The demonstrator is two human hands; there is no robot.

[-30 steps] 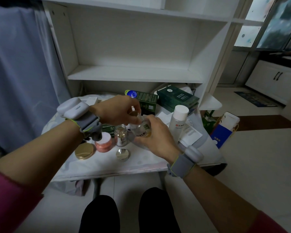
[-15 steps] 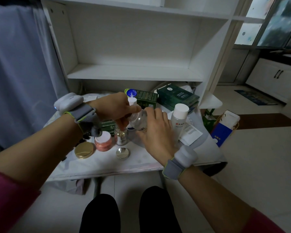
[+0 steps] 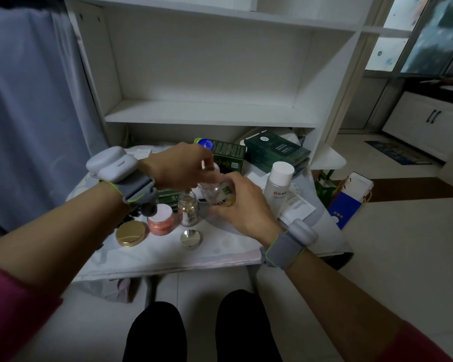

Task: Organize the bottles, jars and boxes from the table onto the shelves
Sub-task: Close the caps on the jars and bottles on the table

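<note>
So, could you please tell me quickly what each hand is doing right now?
Left hand: pinching the top of the bottle.
Right hand: gripping the bottle round its body.

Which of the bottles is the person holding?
The small clear bottle with the green-marked label: the right hand grips its body and the left hand holds its top. The taller white-capped bottle stands unheld beside it.

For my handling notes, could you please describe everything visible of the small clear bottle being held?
The small clear bottle looks like glass or plastic, with a green-and-white label and yellowish liquid low inside. It is tilted above the table, its body gripped by the right hand, its blurred top pinched by the left hand.
</note>
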